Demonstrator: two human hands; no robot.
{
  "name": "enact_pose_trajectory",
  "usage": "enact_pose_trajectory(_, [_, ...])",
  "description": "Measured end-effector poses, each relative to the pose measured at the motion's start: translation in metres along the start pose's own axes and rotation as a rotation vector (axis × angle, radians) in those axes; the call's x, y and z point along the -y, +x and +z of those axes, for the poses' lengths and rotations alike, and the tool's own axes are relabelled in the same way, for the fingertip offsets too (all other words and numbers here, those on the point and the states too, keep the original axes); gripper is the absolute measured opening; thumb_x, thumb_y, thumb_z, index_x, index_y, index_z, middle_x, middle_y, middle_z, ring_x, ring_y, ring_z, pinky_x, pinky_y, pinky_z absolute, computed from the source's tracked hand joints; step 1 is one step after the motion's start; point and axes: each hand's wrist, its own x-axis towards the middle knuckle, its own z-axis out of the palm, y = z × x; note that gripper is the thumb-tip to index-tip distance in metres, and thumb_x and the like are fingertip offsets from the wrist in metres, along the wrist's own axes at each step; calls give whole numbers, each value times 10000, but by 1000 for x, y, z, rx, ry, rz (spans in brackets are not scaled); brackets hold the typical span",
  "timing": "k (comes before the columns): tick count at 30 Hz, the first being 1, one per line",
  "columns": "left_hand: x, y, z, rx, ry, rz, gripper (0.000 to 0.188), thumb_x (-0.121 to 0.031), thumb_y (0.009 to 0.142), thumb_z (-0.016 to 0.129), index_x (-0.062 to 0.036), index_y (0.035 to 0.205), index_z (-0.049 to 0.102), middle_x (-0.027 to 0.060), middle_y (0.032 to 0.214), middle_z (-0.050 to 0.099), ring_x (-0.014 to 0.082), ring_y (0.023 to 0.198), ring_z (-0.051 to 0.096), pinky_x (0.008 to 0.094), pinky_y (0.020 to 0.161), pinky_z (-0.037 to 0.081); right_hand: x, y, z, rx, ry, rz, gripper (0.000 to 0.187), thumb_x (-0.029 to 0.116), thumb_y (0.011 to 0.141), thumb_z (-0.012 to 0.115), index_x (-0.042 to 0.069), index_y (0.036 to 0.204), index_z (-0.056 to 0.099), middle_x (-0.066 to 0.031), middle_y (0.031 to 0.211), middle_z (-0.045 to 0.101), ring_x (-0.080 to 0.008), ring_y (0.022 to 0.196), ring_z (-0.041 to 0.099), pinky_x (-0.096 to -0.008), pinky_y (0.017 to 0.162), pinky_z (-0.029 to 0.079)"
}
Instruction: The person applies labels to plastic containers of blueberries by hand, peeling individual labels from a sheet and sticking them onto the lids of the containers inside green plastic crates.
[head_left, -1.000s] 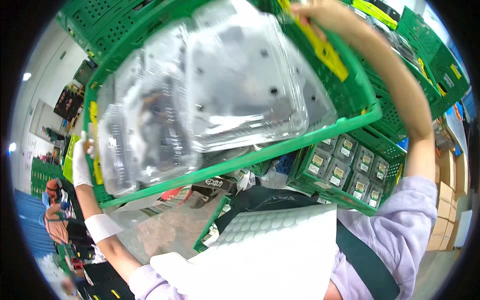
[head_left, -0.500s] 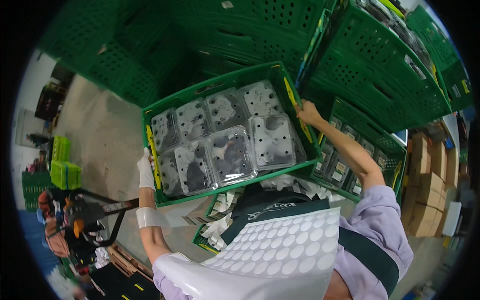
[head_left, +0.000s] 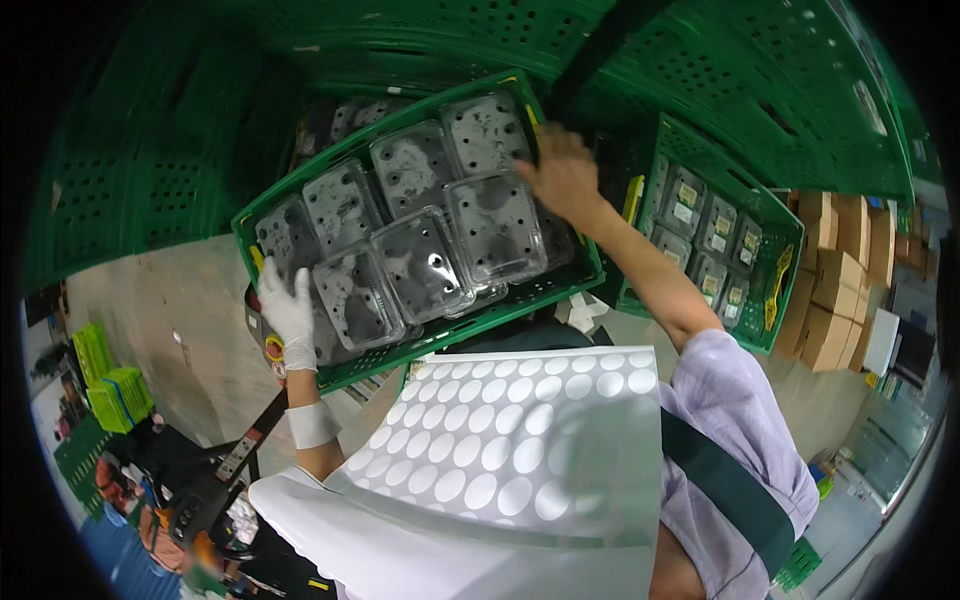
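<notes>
A green crate (head_left: 500, 322) lies tilted in front of me, filled with clear plastic punnets (head_left: 420, 260) whose lids have round holes and grey, misty patches. At its left end is my left hand (head_left: 287, 315), in a white glove, fingers spread at the rim beside the punnets. My right hand (head_left: 565, 180), bare and slightly blurred, is open at the crate's right end, fingertips by the nearest punnet. A white sheet of round stickers (head_left: 490, 440) hangs across my front. A white band (head_left: 313, 425) circles my left wrist.
A second green crate (head_left: 775, 215) at right holds punnets with labels (head_left: 715, 225). More punnets (head_left: 355, 115) show beyond the front crate. Tall green crate walls (head_left: 130, 190) stand on the far side. Cardboard boxes (head_left: 825, 310) are stacked far right; a black handle (head_left: 240, 450) stands lower left.
Both hands have let go of the crate's ends, which they held before, and their fingers are now spread over its rim. The crate appears farther up and left in view.
</notes>
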Motion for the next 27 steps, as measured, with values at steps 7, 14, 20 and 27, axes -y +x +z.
enact_pose_trajectory(7, [-78,-1,32,478,67,437,671,-446,762,563,-172,1332,338,143,1147,475,340,1024,462,456,881,348,21,-22,29,442,367,128,934,521,662,666,-15,1311,261,-268,1041,546,-380,947,555,-447,787,452])
enact_pose_trajectory(14, [-98,4,63,575,-58,410,545,-403,747,621,-162,1202,444,134,1068,495,341,954,503,433,812,408,-5,-52,22,603,663,498,930,402,535,790,-66,1194,331,-277,1041,546,-385,981,539,-399,836,439])
enact_pose_trajectory(20, [-100,-6,48,556,-255,372,392,-256,669,736,-23,797,448,116,749,476,292,651,474,372,607,405,-3,-68,17,427,894,436,798,341,550,798,-40,1109,374,-244,1026,570,-367,909,573,-388,788,438])
enact_pose_trajectory(27, [-210,-23,-57,281,-132,541,447,-209,610,788,-51,589,370,66,549,398,229,440,369,313,420,349,-88,-90,-61,204,1069,424,708,352,571,802,16,1060,416,-180,961,568,-303,847,572,-347,755,437])
